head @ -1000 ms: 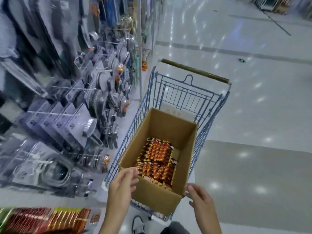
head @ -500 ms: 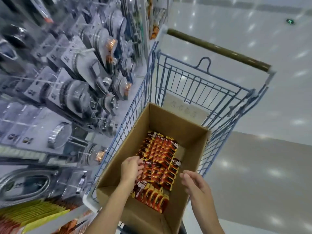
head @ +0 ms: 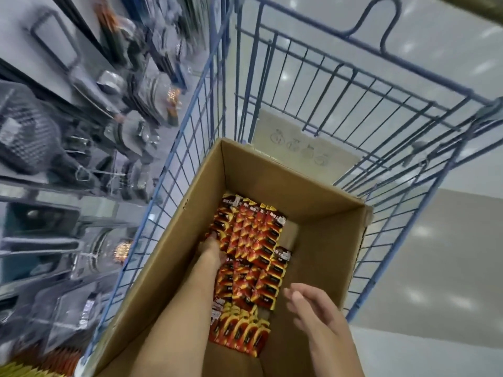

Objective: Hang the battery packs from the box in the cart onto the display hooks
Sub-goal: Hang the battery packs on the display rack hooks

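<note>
An open cardboard box stands in a blue wire cart. Its bottom holds several red, yellow and black battery packs laid in rows. My left hand reaches deep into the box, fingertips down among the packs at the left side of the pile; whether it grips one is hidden. My right hand hovers above the box's right inner wall, fingers loosely spread and holding nothing.
To the left of the cart runs a display rack with blurred packaged goods hanging on hooks. Yellow and red packs hang at the lower left corner. Pale shop floor lies to the right.
My view has dropped closer over the box. My left hand went from the box's near rim down onto the packs. My right hand moved from outside the box to above its inside.
</note>
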